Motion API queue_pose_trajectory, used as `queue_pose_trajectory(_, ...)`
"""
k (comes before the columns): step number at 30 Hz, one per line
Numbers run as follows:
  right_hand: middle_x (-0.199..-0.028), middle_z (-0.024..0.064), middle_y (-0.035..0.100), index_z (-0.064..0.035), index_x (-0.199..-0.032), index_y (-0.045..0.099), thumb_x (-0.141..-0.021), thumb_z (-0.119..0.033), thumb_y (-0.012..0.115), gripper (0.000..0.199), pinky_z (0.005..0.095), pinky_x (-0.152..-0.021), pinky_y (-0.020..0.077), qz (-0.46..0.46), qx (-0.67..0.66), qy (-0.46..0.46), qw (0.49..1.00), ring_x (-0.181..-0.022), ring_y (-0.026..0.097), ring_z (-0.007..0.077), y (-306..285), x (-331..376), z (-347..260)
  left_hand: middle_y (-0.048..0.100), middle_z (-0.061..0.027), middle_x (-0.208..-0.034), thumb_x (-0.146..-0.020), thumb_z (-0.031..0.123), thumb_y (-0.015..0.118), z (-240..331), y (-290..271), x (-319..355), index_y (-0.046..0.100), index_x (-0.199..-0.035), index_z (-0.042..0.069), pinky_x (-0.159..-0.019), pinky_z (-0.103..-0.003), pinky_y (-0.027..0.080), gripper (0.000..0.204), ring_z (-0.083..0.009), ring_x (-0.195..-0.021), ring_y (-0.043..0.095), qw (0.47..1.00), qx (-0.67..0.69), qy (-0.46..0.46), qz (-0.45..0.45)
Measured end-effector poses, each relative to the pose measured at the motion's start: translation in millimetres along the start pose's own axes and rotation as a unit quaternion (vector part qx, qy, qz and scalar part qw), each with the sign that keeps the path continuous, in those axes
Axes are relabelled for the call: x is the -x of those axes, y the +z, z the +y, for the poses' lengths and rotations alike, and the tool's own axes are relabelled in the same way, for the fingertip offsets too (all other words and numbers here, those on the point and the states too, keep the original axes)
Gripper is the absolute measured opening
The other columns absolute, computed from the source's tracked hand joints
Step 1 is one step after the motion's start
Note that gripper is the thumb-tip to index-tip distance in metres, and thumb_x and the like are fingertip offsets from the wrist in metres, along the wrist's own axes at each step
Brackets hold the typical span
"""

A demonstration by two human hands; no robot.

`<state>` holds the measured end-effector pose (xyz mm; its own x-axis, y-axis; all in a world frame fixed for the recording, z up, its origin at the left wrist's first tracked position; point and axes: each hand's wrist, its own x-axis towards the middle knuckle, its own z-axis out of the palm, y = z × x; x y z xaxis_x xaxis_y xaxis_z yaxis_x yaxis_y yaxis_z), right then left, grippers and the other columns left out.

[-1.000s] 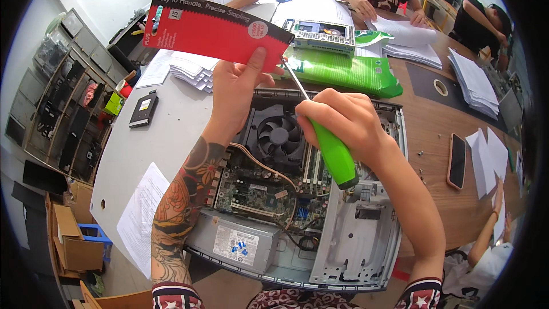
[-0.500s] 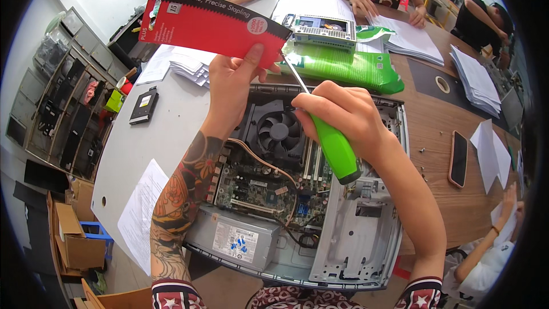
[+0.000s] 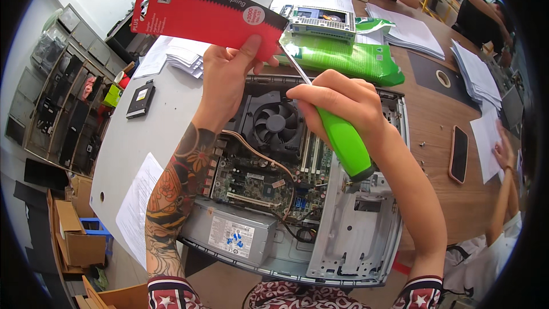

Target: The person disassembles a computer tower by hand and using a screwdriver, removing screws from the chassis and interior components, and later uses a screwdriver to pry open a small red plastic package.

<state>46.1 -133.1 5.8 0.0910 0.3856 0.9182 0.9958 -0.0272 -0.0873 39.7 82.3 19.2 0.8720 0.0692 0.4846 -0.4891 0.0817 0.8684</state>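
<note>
Red flat card pack (image 3: 206, 14), serrated edge, white sticker.

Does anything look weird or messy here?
A few things do. The computer case lies open with its fan and circuit boards bare. The left hand holds a red card above it, and the right hand holds a green screwdriver. Tiny loose screws sit on the table.

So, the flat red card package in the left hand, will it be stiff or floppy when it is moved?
The flat red card package probably stays fairly stiff: held only at one lower corner by the left hand, it juts out sideways without drooping. It looks thin, so likely light for its size. Its flat shape should not roll, though the smooth face might slip between the fingers.
</note>
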Motion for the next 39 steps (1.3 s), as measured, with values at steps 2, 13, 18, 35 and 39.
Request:
queue_pose_trajectory(2, -0.073, 0.0031, 0.052, -0.0084, -0.102, 0.068, -0.07, -0.002, 0.076, 0.034, 0.0323, -0.051, 0.0469, 0.001, -0.005, -0.001, 1.0, -0.056, 0.057, 0.0193, 0.7, 0.6, 0.5, 0.073, -0.0096, -0.09, -0.099, 0.018, 0.062, 2.1, 0.3, 0.0, 0.066, -0.106, 0.0, -0.061, -0.026, 0.045, 0.019, -0.0189, -0.074, 0.069, 1.0, -0.003, -0.001, -0.003)
queue_pose_trajectory(13, -0.073, 0.0021, 0.047, -0.0089, -0.099, 0.064, -0.068, -0.015, 0.074, 0.033, 0.0324, -0.051, 0.0474, -0.048, 0.025, -0.032, 0.998, -0.059, 0.058, 0.0182, -1.9, 5.3, 4.4, 0.072, -0.0164, -0.095, -0.1, 0.023, 0.061, 0.8, -3.4, -1.9, 0.064, -0.107, -0.002, -0.063, -0.026, 0.046, 0.026, -0.0184, -0.076, 0.067, 0.998, -0.044, -0.004, -0.034)
queue_pose_trajectory(18, -0.073, 0.0021, 0.048, -0.0096, -0.096, 0.063, -0.067, -0.019, 0.075, 0.033, 0.0325, -0.052, 0.0482, -0.07, 0.079, -0.056, 0.993, -0.061, 0.06, 0.0178, -0.7, 6.9, 6.8, 0.073, -0.0094, -0.088, -0.1, 0.021, 0.062, -3.2, 1.3, -0.7, 0.067, -0.102, -0.002, -0.059, -0.025, 0.046, 0.024, -0.0158, -0.072, 0.068, 0.997, -0.079, -0.011, -0.008)
queue_pose_trajectory(35, -0.074, 0.0073, 0.059, -0.0037, -0.097, 0.066, -0.068, 0.008, 0.075, 0.033, 0.0308, -0.048, 0.0461, 0.082, 0.096, -0.019, 0.992, -0.055, 0.06, 0.0194, -10.5, -8.0, 1.2, 0.072, -0.0105, -0.096, -0.092, 0.014, 0.063, -9.4, 2.2, 10.3, 0.064, -0.11, -0.006, -0.073, -0.027, 0.054, 0.027, -0.0144, -0.084, 0.069, 0.991, -0.098, -0.026, -0.084)
queue_pose_trajectory(39, -0.074, 0.0088, 0.06, -0.0037, -0.099, 0.065, -0.069, 0.009, 0.075, 0.034, 0.0314, -0.049, 0.0459, 0.1, 0.075, 0.018, 0.992, -0.055, 0.06, 0.0211, -10.5, -9.1, 1.4, 0.069, -0.0146, -0.105, -0.089, 0.01, 0.06, -5.2, 1.1, 13.6, 0.062, -0.112, -0.008, -0.079, -0.03, 0.056, 0.029, -0.0194, -0.089, 0.07, 0.992, -0.08, -0.043, -0.084)
